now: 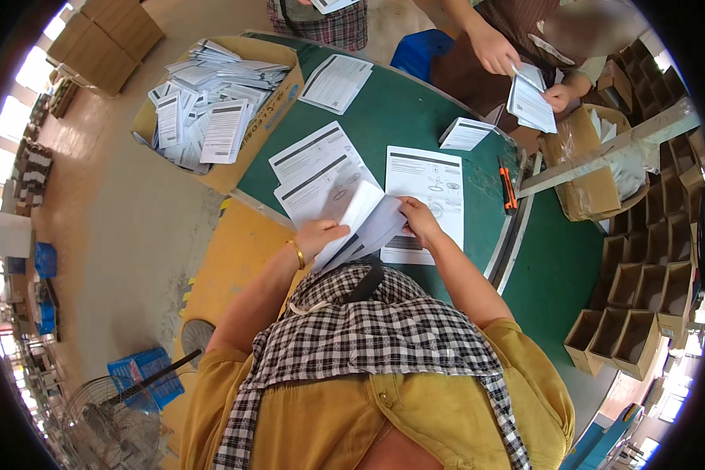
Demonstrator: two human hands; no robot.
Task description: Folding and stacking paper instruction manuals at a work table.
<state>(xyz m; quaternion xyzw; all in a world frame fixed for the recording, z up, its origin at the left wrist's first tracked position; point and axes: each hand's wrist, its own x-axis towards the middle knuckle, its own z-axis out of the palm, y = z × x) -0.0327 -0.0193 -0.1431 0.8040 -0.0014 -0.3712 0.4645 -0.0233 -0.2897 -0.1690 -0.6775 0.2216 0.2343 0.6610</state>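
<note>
Near my apron, my left hand [321,235], with a bangle at the wrist, grips a folded bundle of white paper leaflets [352,223]. My right hand [417,222] pinches the same leaflets at their right side, where sheets fan apart. Beneath and beyond them on the green table [274,59] lie printed sheets [305,157] at the left and another printed stack [423,168] at the right. A small pile of folded leaflets [466,133] rests farther back on the right, with an orange-and-black cutter [506,184] near the table's right edge.
A carton of folded leaflets [153,129] occupies the back left, beside more sheets [335,82]. A co-worker's hands [493,51] hold papers across the table. Another person stands behind. A metal bar [587,157], carton [595,196] and cardboard bins [627,345] line the right; a fan [110,415] stands lower left.
</note>
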